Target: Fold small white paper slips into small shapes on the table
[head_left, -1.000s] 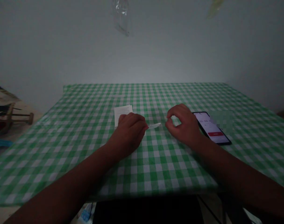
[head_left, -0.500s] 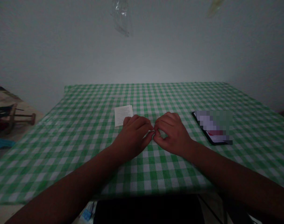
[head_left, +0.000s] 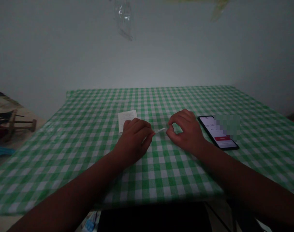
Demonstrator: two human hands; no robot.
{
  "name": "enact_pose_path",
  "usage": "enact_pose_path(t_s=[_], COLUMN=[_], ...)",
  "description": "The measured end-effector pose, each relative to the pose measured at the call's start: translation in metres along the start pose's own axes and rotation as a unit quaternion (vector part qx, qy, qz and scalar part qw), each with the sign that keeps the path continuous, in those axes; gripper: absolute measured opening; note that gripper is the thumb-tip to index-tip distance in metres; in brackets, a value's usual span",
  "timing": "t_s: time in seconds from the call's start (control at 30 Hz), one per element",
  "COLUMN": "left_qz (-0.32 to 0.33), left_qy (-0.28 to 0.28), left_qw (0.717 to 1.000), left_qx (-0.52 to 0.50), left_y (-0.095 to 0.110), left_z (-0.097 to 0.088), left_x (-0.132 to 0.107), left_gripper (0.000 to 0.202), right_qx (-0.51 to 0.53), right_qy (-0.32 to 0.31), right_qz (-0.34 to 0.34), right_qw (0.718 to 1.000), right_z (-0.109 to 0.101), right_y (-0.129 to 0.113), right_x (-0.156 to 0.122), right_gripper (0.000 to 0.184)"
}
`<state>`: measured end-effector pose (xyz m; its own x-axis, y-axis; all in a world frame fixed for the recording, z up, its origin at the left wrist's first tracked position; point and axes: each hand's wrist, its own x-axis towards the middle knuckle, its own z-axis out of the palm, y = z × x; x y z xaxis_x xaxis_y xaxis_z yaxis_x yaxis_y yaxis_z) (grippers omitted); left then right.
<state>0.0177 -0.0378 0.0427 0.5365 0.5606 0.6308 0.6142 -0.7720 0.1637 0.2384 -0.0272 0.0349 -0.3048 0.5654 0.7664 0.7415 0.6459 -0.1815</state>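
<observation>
The left hand (head_left: pixel 134 137) rested knuckles-up on the desk (head_left: pixel 89 154), which was covered by a green-and-white checked cloth. Its fingers (head_left: pixel 147 130) were clamped together on the near end of a thin white strip (head_left: pixel 161 130). The strip stuck out to the right, just above the cloth and tilted slightly up. With the heel of the hand planted on the desk, the hold looked steady, which probably suited something so small and light.

The right hand (head_left: pixel 185 130) sat just beside it, also propped on the cloth. Its thumb and forefinger were curled into a ring at the strip's free tip. In the dim light it could not be told whether those fingers had closed on the tip or stood a hair off it.

A white paper slip (head_left: pixel 126 116) lay flat just behind the left hand and was partly hidden by it. A smartphone (head_left: pixel 218 132) lay face up near the right wrist with its screen lit, likely so it could be read at a glance. A clear plastic bag (head_left: pixel 124 19) hung on the wall (head_left: pixel 64 48) well beyond the desk.
</observation>
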Motion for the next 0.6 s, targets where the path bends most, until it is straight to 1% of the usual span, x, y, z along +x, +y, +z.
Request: enact_pose_path(t_s=[0.1, 0.2, 0.37, 0.53, 0.6], left_qz=[0.006, 0.013, 0.021, 0.048, 0.06], left_qy=[-0.014, -0.016, -0.005, 0.009, 0.019], left_qw=[1.0, 1.0, 1.0, 0.999, 0.998], left_qx=[0.004, 0.008, 0.011, 0.01, 0.011], left_y=[0.003, 0.006, 0.009, 0.011, 0.011], left_z=[0.001, 0.002, 0.003, 0.001, 0.0], left_x=[0.0, 0.0, 0.001, 0.0, 0.0], left_gripper=[0.009, 0.01, 0.011, 0.009, 0.009], right_qx=[0.032, 0.042, 0.031, 0.032, 0.035], right_qy=[-0.022, -0.047, -0.055, -0.046, -0.04], right_qz=[-0.02, -0.031, -0.045, -0.048, -0.039], right_qw=[0.999, 0.998, 0.997, 0.997, 0.998], right_z=[0.0, 0.004, 0.009, 0.007, 0.005], right_y=[-0.015, -0.026, -0.027, -0.027, -0.023], right_x=[-0.002, -0.003, -0.003, -0.002, -0.001], right_gripper=[0.011, 0.008, 0.005, 0.01, 0.011])
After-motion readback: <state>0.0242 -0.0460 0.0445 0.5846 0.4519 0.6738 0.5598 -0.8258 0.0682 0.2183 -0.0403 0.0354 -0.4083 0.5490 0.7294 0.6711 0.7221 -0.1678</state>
